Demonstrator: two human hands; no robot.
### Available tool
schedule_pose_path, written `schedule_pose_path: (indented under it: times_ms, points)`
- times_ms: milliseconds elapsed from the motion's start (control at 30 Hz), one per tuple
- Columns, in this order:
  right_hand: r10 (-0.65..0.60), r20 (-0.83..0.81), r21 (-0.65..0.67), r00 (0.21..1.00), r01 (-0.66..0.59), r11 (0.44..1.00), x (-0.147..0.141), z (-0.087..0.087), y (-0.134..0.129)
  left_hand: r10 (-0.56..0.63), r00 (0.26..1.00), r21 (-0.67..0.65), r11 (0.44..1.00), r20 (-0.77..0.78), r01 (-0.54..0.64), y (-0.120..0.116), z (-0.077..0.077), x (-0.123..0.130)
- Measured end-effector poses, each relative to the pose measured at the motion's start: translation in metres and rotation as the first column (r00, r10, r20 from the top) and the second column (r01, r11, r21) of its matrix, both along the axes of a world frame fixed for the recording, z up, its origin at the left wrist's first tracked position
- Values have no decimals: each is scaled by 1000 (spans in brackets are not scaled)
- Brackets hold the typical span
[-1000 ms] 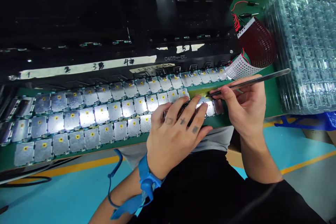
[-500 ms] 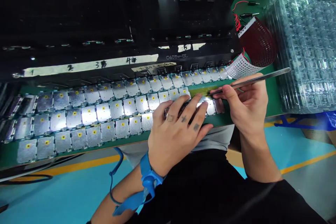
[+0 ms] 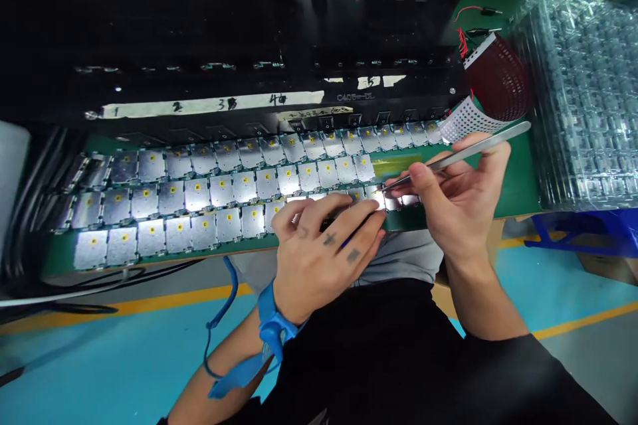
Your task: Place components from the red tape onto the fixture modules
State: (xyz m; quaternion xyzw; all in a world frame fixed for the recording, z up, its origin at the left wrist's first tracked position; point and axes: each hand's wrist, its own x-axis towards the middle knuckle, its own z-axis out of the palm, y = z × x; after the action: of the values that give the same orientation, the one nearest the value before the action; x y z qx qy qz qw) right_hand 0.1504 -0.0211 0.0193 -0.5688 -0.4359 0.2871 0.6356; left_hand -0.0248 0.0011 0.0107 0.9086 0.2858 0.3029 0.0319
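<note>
Tweezers (image 3: 478,146) lie slanted in my right hand (image 3: 458,209), closed around them. Their tips touch or hover just over a small yellow square on a silver plate in the front row, right beside my left fingertips. My left hand (image 3: 316,252), wearing a blue wrist strap (image 3: 274,332), rests over that row with fingers reaching forward and slightly bent, hiding several plates. Silver-plated circuit boards (image 3: 152,236), most bearing a small yellow square, run in three rows. Translucent yellow tape strips (image 3: 399,165) lie at the right end of the middle row.
Behind the boards stands a black test fixture (image 3: 224,89) with numbered tape labels. At right are a perforated white-and-maroon sheet (image 3: 473,121), red test leads (image 3: 462,43) and stacked clear plastic trays (image 3: 578,99). Black cables (image 3: 30,212) bunch at left. A blue stool (image 3: 583,232) stands below.
The tweezer tips have gone from the yellow strips to a yellow square on a front-row plate. My left hand has drawn back slightly to the left. The camera view has shifted.
</note>
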Motion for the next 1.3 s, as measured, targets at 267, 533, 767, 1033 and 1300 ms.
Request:
schedule_pose_path:
  times_ms: [267,533,767,1033,1300]
  points:
    - [0,44,-35,999,2,999,0,-11,2,-1,1000,26,1000,-10,1,1,-5,2]
    - [-10,39,-42,999,12,999,0,-11,1,-12,1000,51,999,-13,12,1,-5,2]
    - [-10,79,-41,997,14,999,0,-12,1,-11,1000,28,1000,-21,12,1,-4,2]
    - [-7,62,-22,998,9,1000,-1,-11,1,-11,1000,39,999,-16,11,1,-4,3]
    - [-143,3,175,990,140,974,8,1,-5,-35,999,-28,999,-29,34,2,1,1]
